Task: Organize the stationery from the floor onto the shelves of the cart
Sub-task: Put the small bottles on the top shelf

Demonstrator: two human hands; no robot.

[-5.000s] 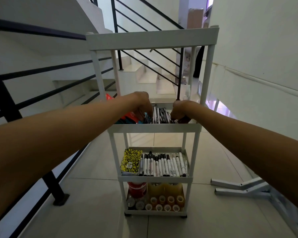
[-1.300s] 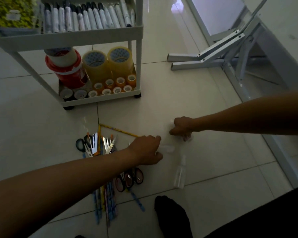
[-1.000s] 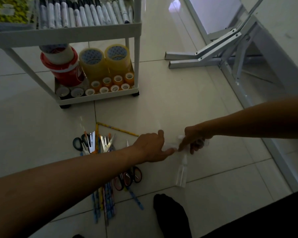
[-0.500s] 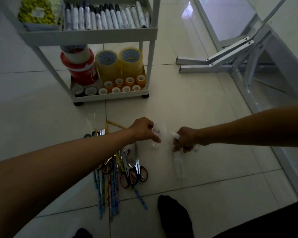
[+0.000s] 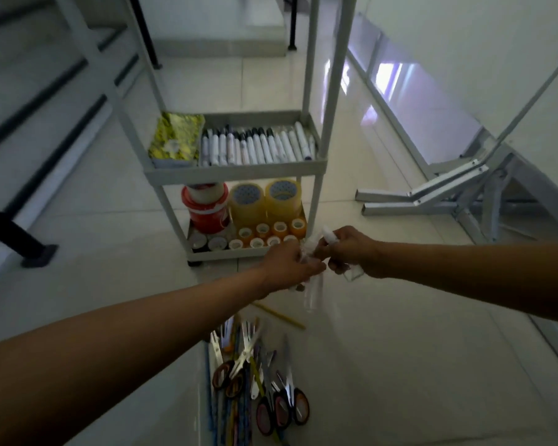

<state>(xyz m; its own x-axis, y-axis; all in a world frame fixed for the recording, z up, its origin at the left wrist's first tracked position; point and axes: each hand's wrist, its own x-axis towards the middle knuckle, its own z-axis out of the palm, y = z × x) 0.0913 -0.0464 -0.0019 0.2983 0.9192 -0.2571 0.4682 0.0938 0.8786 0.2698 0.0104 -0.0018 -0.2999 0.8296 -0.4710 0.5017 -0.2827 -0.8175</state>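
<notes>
While both hands meet at centre frame in front of the white three-tier plastic cart [image 5: 239, 170], the left hand [image 5: 288, 263] keeps its grip pinched on a small clear plastic bottle [image 5: 313, 292] that hangs below its fingers. The right hand [image 5: 343, 249] is curled round a second clear bottle with a white cap [image 5: 329, 235], whose base shows beneath the palm. They appear to be carrying the bottles from the tiled floor [image 5: 399, 365] toward a shelf.

Doing this well likely means lifting both bottles above the shelf rim before moving them in, as the middle shelf is crowded with a row of white marker pens [image 5: 255, 146] beside a yellow patterned box [image 5: 176, 140], and the bottom one is packed with rolls of tape [image 5: 264, 201]. A firm hold near the necks should stop the slick plastic slipping.

At lower centre, a heap of scissors with dark handles [image 5: 271, 403] and blue and yellow pencils [image 5: 229, 413] lies on the floor, awaiting collection.
</notes>
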